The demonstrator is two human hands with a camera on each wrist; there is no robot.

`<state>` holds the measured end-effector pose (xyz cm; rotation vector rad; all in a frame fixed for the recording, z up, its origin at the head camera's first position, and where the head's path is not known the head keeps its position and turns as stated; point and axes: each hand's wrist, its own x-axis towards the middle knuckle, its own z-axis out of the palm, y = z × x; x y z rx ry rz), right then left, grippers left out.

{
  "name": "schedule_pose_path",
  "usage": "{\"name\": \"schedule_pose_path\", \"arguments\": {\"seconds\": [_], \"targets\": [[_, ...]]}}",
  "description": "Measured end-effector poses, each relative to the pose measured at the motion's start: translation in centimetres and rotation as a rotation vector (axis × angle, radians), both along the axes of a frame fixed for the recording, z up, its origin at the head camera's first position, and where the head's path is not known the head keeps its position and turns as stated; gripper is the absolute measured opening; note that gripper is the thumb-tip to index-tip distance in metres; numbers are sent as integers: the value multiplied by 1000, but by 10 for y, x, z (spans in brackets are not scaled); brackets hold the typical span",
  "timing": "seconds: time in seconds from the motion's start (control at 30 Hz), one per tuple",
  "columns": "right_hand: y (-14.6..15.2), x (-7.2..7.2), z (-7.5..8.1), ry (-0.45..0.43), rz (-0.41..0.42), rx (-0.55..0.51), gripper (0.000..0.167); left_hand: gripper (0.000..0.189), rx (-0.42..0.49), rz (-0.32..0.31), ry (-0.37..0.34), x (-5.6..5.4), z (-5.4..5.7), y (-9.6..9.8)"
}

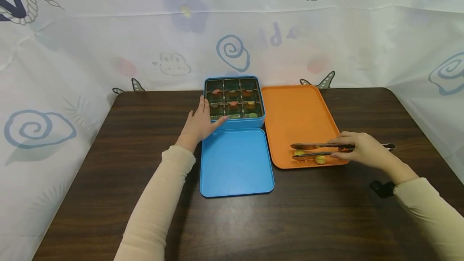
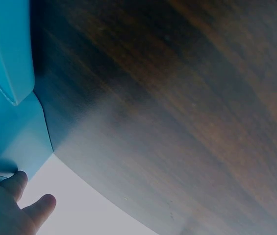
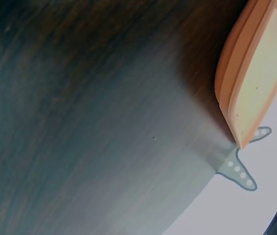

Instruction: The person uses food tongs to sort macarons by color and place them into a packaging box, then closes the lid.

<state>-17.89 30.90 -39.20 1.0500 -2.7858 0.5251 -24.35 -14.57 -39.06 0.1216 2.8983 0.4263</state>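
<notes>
My left hand (image 1: 198,125) rests against the near left corner of a blue box (image 1: 239,123), thumb along its front and fingers extended at its side. Inside the box is a divided insert with small red, yellow and green pieces in its compartments. Over the near right part of an orange tray (image 1: 293,116), my right hand (image 1: 362,151) grips metal tongs (image 1: 308,146), tips pointing left. Small yellowish pieces (image 1: 320,160) lie on the tray by the tong arms; whether the tongs pinch one I cannot tell. The left wrist view shows fingertips (image 2: 41,208) near the blue box.
A shallow blue lid or tray (image 1: 235,164) lies directly in front of the box, beside the orange tray. Everything stands on a dark wooden table (image 1: 145,164). A patterned white cloth (image 1: 275,51) hangs behind the table's far edge. A black strap piece (image 1: 382,189) sits at my right wrist.
</notes>
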Motion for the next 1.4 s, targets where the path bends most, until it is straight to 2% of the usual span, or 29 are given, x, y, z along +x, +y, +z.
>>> {"name": "schedule_pose_path", "arguments": {"seconds": [0.3, 0.53, 0.9, 1.17, 1.4], "targets": [[-1, -2, 0, 4, 7, -11, 30, 102, 0, 0, 19, 0, -2, 0], [-1, -2, 0, 41, -3, -12, 28, 103, -3, -1, 23, -1, -2, 0], [-4, 0, 6, 21, -34, 10, 21, 102, 7, 10, 22, -2, -3, 1], [-3, -1, 11, 88, -6, -57, 22, 102, 5, 5, 25, -2, -4, 1], [-9, -8, 23, 123, -55, -59, 22, 102, 0, 5, 28, -2, -3, 0]]}}
